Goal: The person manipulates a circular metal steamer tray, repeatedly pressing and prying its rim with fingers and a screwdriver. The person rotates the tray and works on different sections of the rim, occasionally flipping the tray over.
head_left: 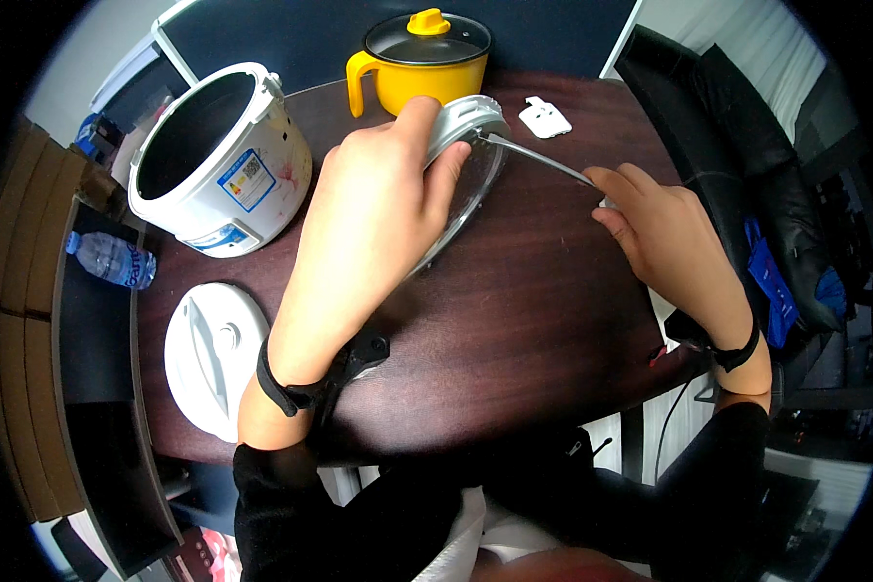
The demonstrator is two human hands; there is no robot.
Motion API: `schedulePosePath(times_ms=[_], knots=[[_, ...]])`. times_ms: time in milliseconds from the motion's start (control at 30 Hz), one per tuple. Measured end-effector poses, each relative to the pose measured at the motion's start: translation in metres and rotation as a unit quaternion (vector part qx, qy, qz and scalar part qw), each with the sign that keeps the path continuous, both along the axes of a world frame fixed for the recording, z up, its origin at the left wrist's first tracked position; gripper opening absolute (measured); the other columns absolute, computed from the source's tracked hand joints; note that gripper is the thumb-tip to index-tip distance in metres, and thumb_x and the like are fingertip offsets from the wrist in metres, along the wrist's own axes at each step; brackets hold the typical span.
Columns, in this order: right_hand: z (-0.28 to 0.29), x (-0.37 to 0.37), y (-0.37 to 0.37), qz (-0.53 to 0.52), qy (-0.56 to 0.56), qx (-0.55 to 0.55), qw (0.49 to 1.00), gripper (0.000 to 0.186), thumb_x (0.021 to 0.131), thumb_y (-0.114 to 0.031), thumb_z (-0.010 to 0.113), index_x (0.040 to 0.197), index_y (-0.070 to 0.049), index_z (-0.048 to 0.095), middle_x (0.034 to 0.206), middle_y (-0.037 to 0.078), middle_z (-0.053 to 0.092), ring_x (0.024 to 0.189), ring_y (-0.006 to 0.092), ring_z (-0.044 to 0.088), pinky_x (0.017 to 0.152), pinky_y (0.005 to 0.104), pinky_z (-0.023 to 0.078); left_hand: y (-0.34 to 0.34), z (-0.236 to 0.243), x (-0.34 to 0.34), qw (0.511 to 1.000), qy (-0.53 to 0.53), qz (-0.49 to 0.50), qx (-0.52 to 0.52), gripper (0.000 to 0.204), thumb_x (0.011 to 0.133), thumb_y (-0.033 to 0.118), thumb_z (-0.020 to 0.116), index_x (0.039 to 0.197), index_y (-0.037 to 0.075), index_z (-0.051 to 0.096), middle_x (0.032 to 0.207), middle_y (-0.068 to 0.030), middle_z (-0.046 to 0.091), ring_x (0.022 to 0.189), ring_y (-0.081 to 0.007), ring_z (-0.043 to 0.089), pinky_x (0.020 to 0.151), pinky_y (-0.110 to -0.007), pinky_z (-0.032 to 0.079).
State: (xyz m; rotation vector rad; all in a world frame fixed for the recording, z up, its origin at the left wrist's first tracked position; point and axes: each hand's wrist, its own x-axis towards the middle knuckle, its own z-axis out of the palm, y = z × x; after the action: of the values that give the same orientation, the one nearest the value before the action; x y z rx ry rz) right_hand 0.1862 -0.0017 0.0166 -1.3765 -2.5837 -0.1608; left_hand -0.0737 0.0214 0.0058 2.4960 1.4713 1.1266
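My left hand (373, 199) is closed around the edge of a round lid part (472, 112) with a light grey rim, held tilted above the table. Its lower side shows as a thin curved edge, and my hand and wrist hide much of it. In my right hand (671, 228) is a screwdriver (541, 158), gripped between thumb and fingers. The long metal shaft points left, and its tip meets the lid part near my left thumb. The fingers mostly cover the handle.
A white rice cooker body (262, 189) stands open at the left. In front of it lies a white cover (207, 361). A yellow pot (427, 82) with a glass lid and a small white piece (545, 118) are at the back. A plastic bottle (113, 260) lies beyond the table's left edge.
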Motion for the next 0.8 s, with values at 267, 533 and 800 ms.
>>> schedulePosePath(times_ms=[267, 533, 800], knots=[[-0.024, 0.004, 0.011, 0.056, 0.399, -0.471, 0.785, 0.035, 0.103, -0.028, 0.048, 0.124, -0.001, 0.055, 0.078, 0.001, 0.052, 0.051, 0.0054, 0.048, 0.044, 0.0227, 0.038, 0.001, -0.002, 0.0, 1.0, 0.012, 0.006, 0.022, 0.021, 0.092, 0.018, 0.063, 0.09, -0.001, 0.055, 0.067, -0.0212, 0.063, 0.065, -0.0364, 0.067, 0.06, -0.042, 0.055], [-0.032, 0.001, 0.008, 0.029, 0.391, -0.463, 0.795, 0.035, 0.103, -0.028, 0.049, 0.127, -0.003, 0.052, 0.077, 0.003, 0.051, 0.05, 0.0116, 0.051, 0.045, 0.025, 0.042, -0.001, 0.003, 0.0, 0.999, -0.005, 0.023, -0.024, 0.021, 0.092, 0.019, 0.063, 0.091, -0.001, 0.056, 0.069, -0.0221, 0.064, 0.069, -0.037, 0.068, 0.062, -0.043, 0.055], [-0.012, -0.002, 0.008, 0.035, 0.051, -0.004, 0.998, 0.032, 0.095, -0.019, 0.059, 0.124, -0.005, 0.055, 0.085, 0.014, 0.061, 0.072, 0.0331, 0.064, 0.062, 0.0407, 0.051, 0.004, -0.001, -0.004, 1.0, 0.001, 0.005, 0.008, 0.022, 0.091, 0.019, 0.064, 0.092, -0.002, 0.057, 0.071, -0.0234, 0.064, 0.07, -0.0386, 0.067, 0.064, -0.045, 0.055]])
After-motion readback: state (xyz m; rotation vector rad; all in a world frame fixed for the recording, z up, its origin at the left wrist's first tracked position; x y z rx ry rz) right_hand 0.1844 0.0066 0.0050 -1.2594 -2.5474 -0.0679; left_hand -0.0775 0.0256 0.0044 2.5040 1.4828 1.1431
